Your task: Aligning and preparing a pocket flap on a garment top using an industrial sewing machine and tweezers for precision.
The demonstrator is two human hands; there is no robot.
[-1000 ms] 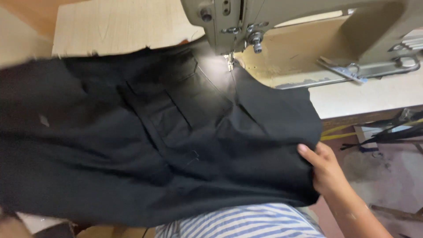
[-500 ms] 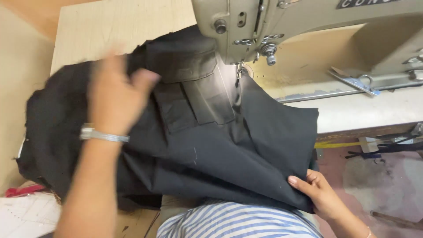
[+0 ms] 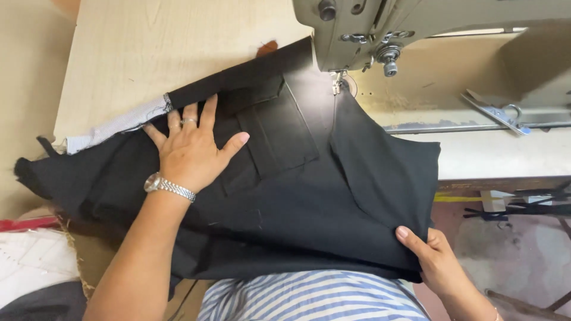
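Now: left hand (image 3: pixel 190 151) flat on black fabric (image 3: pixel 285 196) | right hand (image 3: pixel 437 261) grip pinching hem | sewing machine (image 3: pixel 386 30) behind

Pale wooden table (image 3: pixel 148 53) carries black garment (image 3: pixel 297 196), spread flat, and sewing machine (image 3: pixel 428 24).

Pale wooden counter (image 3: pixel 148 53), smooth and bright in the light. Big grey-green sewing machine (image 3: pixel 416 24) standing on top at the far side. Metal clip part (image 3: pixel 496 113) lying flat beside the machine base. Down on the right, dusty pinkish floor (image 3: pixel 523 249) with dark metal bars (image 3: pixel 523 208) under the counter edge and a yellow strip (image 3: pixel 455 196) just beside the bars. On the left, tan floor (image 3: pixel 24 89), a red scrap (image 3: pixel 27 223) and white paper (image 3: pixel 33 261).
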